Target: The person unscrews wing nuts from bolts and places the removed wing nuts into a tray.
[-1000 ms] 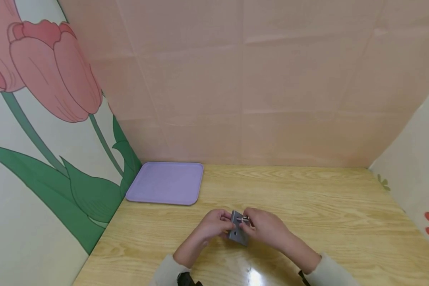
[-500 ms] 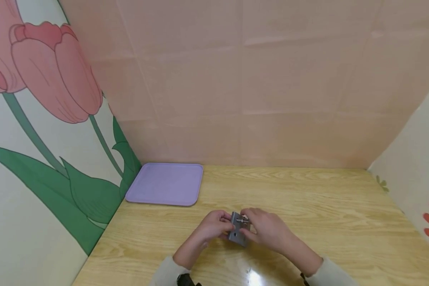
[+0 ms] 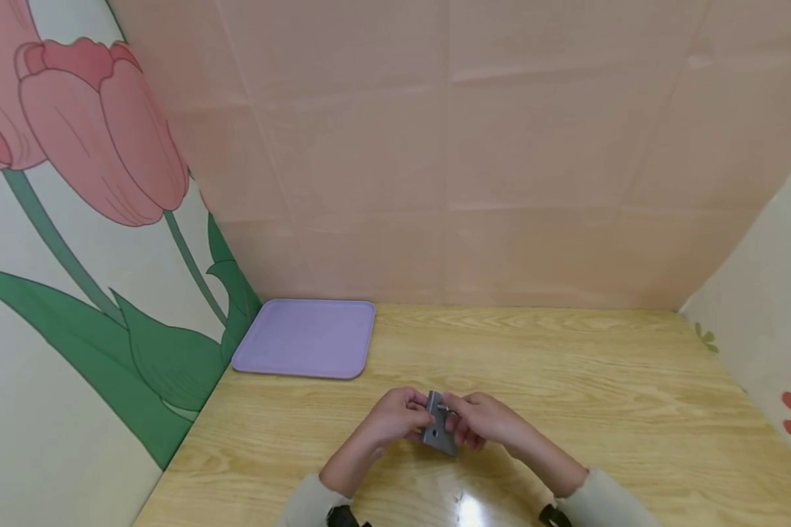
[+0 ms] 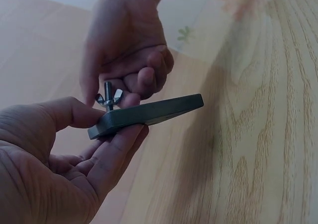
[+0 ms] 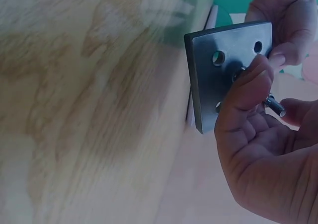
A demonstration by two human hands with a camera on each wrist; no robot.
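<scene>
A flat grey metal plate (image 3: 443, 440) with several round holes is held up over the table. My left hand (image 3: 394, 414) pinches its edge, thumb on top and fingers beneath. A threaded bolt (image 4: 108, 88) stands out from the plate near the gripped edge, carrying a wing nut (image 4: 118, 96) close to the surface. The thumb and curled fingers of my right hand (image 3: 491, 421) are around this wing nut. In the right wrist view the bolt's end (image 5: 276, 106) pokes out past the right fingers, which partly cover the wing nut.
A purple tray (image 3: 306, 338) lies at the back left of the wood-grain table (image 3: 567, 380). Behind rises a pinkish-brown covering (image 3: 435, 146). A tulip-painted wall (image 3: 99, 132) bounds the left, and a flowered wall (image 3: 764, 293) the right.
My right fingers have shifted around the wing nut: spread over it half a second ago, they are now curled lower beside the plate. The left hand and plate stay nearly still.
</scene>
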